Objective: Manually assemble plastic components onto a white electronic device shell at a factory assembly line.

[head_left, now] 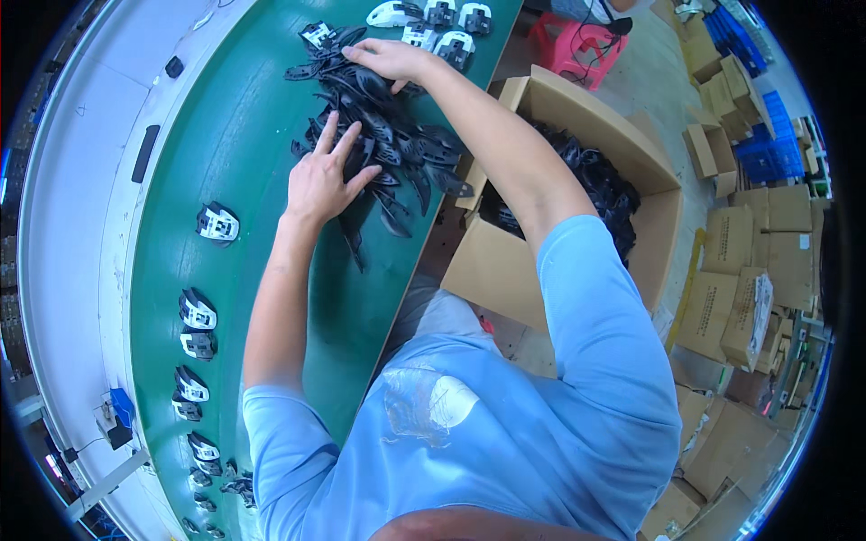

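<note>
A heap of black curved plastic parts (377,117) lies on the green work surface (271,144) before me. My left hand (323,177) rests over the heap's near left side, thumb and fingers spread, with nothing held in it. Farther off, my right hand (394,61) reaches across the top of the heap. Its fingertips touch the black parts beside a white-and-black part (316,34); whether they pinch anything is hidden. Several white-and-grey plastic parts (454,47) sit just beyond my right hand at the far end.
An open cardboard box (532,270) of black parts stands right of the table, under my right arm. White-and-black parts (217,223) line the table's left side. Behind the box are a pink stool (577,50), stacked cartons (708,311) and blue crates (771,140).
</note>
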`<state>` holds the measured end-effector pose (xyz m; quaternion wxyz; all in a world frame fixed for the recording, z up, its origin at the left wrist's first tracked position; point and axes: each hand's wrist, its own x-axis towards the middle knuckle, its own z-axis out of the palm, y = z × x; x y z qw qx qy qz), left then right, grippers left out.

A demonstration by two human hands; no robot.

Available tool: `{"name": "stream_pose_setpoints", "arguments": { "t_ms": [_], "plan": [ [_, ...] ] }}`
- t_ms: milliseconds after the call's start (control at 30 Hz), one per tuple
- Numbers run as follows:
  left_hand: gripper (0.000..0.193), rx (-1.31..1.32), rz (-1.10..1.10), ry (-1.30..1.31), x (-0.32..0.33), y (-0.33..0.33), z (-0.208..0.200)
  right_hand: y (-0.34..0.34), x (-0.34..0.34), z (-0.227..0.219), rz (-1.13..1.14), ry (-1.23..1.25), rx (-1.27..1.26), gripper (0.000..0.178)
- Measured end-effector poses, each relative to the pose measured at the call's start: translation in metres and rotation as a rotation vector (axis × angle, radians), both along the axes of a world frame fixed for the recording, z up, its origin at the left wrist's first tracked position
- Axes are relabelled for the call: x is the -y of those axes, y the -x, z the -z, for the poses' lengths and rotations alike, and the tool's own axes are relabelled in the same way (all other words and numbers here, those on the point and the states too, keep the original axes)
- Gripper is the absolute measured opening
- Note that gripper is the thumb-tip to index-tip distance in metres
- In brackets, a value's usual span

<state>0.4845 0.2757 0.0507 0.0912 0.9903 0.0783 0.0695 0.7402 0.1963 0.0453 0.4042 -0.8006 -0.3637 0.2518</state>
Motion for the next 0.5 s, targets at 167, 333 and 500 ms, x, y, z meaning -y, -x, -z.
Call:
{"name": "stream_pose_setpoints", "arguments": {
  "t_ms": [167,333,500],
  "plan": [
    [0.058,0.191,0.074,0.003,-0.027,-0.001,-0.007,-0.010,-0.001,0.028,-0.018,0.017,0.692,0.062],
    [0.054,0.384,-0.029,0.007,-0.081,-0.052,0.024,-0.017,0.016,0.046,0.011,-0.311,0.621,0.046],
    [0.057,0.465,0.055,-0.067,-0.106,-0.056,0.029,0.040,0.100,-0.009,0.279,-0.446,0.366,0.037]
  ]
}}
